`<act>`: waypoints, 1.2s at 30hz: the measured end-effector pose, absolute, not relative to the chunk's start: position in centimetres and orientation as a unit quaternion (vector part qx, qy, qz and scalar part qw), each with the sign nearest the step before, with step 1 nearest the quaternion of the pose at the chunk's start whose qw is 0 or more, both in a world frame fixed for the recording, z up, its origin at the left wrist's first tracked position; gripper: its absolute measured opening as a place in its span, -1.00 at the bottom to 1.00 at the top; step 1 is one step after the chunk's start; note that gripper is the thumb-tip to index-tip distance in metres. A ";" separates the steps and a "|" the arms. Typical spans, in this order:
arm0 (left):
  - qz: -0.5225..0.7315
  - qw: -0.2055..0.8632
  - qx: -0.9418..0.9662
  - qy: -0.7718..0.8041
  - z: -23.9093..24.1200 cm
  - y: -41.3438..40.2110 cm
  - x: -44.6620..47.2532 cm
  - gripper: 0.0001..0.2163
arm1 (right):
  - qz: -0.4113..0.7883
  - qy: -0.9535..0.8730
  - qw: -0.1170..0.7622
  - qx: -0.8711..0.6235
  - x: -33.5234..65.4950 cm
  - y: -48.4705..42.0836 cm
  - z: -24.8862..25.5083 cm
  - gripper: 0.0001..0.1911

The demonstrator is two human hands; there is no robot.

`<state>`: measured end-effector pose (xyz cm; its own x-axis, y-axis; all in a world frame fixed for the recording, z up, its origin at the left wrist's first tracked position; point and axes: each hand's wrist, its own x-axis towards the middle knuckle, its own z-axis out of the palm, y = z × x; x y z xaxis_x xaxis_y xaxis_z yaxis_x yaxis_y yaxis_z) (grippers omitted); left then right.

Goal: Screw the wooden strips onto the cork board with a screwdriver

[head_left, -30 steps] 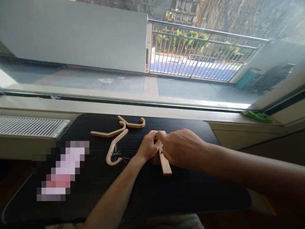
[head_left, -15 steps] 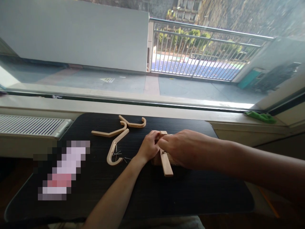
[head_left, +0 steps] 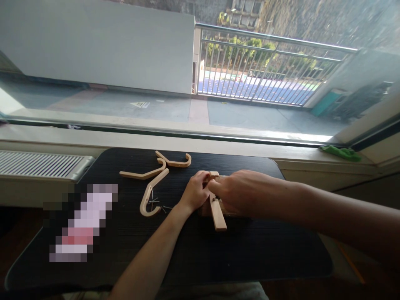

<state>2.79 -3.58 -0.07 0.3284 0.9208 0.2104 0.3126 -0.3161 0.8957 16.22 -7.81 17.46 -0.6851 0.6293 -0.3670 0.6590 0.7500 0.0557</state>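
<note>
A pale wooden hook [head_left: 219, 218] lies across a low wooden block [head_left: 204, 209] on the black table, its straight end pointing toward me. My left hand [head_left: 196, 192] is closed around the hook's far half from the left. From the right, my right hand [head_left: 235, 189] presses over the same part with fingers curled together; whatever they pinch is hidden. A small dark spot, perhaps a screw head or hole, shows on the hook just below my fingers. Left of my hands lie three more wooden hooks, one [head_left: 146, 200] nearest, with several loose screws [head_left: 153, 199] inside its curve.
The black table [head_left: 265, 250] has rounded corners and stands against a windowsill [head_left: 175, 143]. A pixelated pale packet-like shape [head_left: 93, 212] is at the left. A white radiator [head_left: 40, 164] stands beyond the table's left side, and a green cloth [head_left: 340, 152] lies on the sill.
My right hand has shifted and turned slightly over the hook, its fingers still curled. My left hand, the hook and the loose screws look unmoved.
</note>
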 end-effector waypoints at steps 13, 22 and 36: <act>0.388 0.393 0.713 0.431 0.0 -3.6 2.8 -0.83 | 0.005 0.934 0.169 0.315 16.5 -8.0 17.0 -0.88; 0.391 0.383 0.722 0.423 0.0 -3.5 2.8 -0.85 | 0.009 0.928 0.198 0.316 16.5 -7.5 16.9 -0.70; 0.400 0.379 0.720 0.422 0.2 -3.6 2.8 -0.81 | -0.084 0.903 0.157 0.390 15.8 -7.2 17.3 -0.76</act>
